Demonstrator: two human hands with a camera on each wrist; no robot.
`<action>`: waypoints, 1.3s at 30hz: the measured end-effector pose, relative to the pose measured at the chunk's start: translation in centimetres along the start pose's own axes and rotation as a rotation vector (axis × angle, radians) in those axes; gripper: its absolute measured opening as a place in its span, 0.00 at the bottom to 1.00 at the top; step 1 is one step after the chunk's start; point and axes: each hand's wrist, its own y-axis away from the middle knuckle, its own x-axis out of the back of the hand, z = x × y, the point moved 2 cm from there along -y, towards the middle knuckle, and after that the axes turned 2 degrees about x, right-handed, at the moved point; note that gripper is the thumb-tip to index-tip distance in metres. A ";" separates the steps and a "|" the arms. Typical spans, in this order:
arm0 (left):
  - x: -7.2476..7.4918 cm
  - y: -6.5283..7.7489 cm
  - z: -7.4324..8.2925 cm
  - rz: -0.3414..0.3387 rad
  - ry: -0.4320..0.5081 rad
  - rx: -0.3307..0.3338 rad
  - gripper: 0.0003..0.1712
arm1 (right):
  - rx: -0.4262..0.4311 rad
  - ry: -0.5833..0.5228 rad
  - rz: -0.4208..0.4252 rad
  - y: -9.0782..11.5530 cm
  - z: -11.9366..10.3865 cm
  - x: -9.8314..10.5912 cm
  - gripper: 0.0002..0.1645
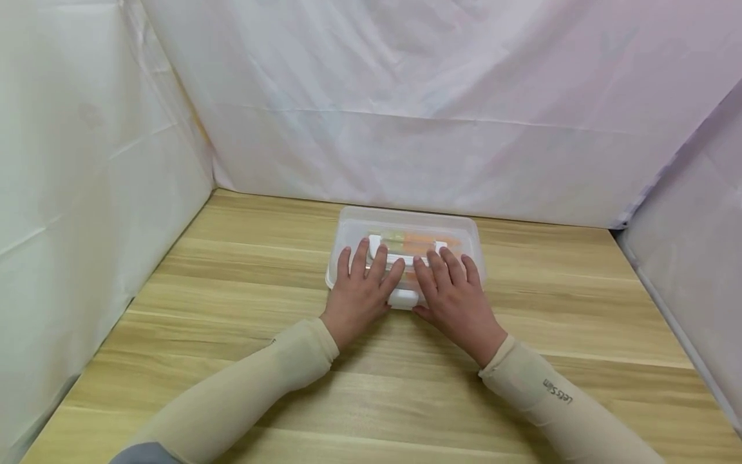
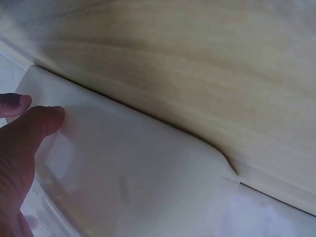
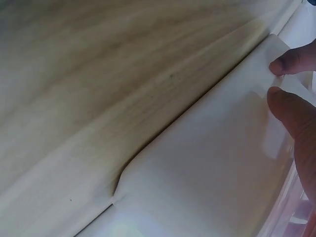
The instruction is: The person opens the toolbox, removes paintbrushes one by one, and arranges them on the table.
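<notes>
A clear plastic storage box (image 1: 356, 222) with a lid sits on the table, orange and pale green shapes showing through it. On its top is a white handle (image 1: 400, 260), and a white latch (image 1: 402, 298) is at its near side. My left hand (image 1: 358, 299) rests on the near left of the lid, fingers straight and spread. Mirroring it, my right hand (image 1: 462, 307) lies on the near right. Both thumbs point toward the latch. Each wrist view shows a left thumb (image 2: 47, 121) or right thumb (image 3: 289, 108) against the box's pale near side.
The wood-grain table (image 1: 261, 258) extends around the box. Behind it hangs a white cloth (image 1: 406, 142), close to the box's far edge. More white sheeting stands along the left (image 1: 75, 193) and right (image 1: 690, 200) sides.
</notes>
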 end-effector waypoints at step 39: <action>-0.1 -0.8 -0.3 0.064 0.056 -0.019 0.48 | -0.003 0.089 0.065 -0.7 0.1 -0.8 0.50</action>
